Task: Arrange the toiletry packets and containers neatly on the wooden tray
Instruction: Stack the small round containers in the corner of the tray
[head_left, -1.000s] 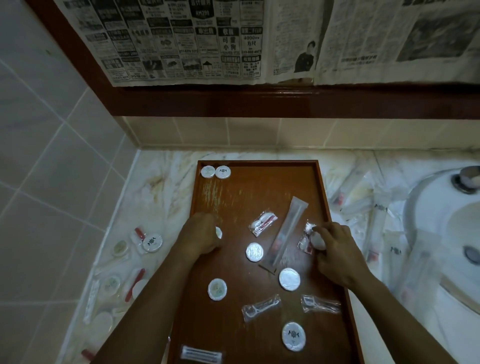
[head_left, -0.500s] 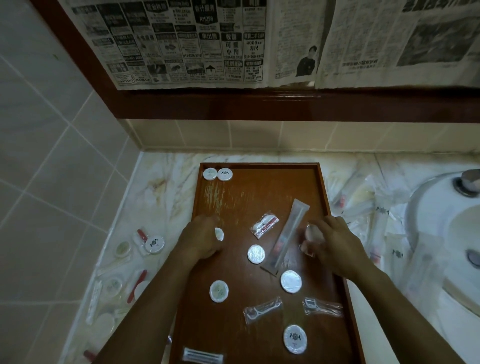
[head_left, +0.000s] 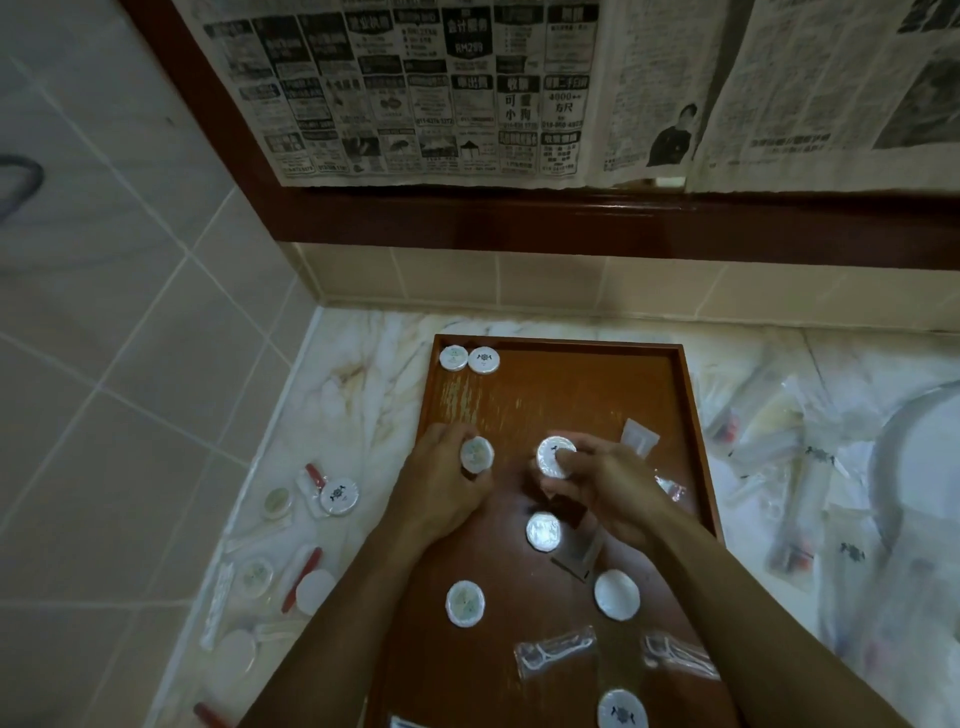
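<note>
Right hand (head_left: 610, 486) moved left, now pinching round white packet (head_left: 556, 456); left hand (head_left: 441, 488) fingers grip another round packet (head_left: 476, 454).

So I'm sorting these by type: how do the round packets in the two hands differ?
The left hand holds a round packet with a pale greenish print; the right hand's packet has a small black emblem and looks slightly larger. Both are white, round and lifted above the wooden tray.

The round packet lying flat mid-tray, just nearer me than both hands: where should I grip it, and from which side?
Pinch the round packet across its rim from straight above. It lies flat on the wooden tray, so only the thin edge offers purchase. Favour the left and near sides; the long clear sachet lies close on its right.
</note>
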